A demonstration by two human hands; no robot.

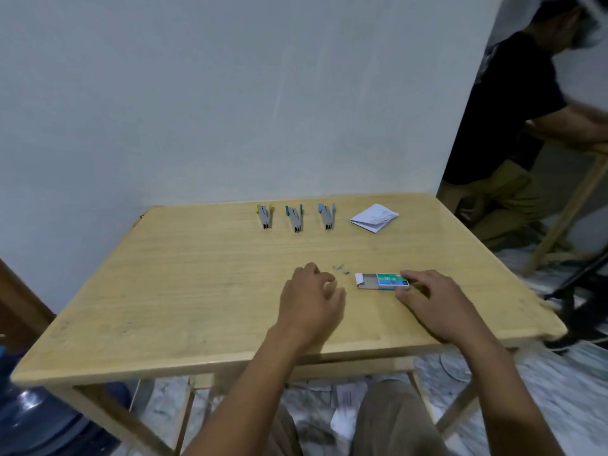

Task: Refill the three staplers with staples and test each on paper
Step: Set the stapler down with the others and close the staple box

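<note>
Staple box (383, 281) mid-table (near front edge).

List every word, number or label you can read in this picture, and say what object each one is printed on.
"10": on the green sleeve of the staple box under the right hand; the smaller print beside it is too blurred to read.
Folded paper: faint printed lines, too small to read.
Three staplers: no legible markings.
Loose staples near the left hand: no text.
</note>
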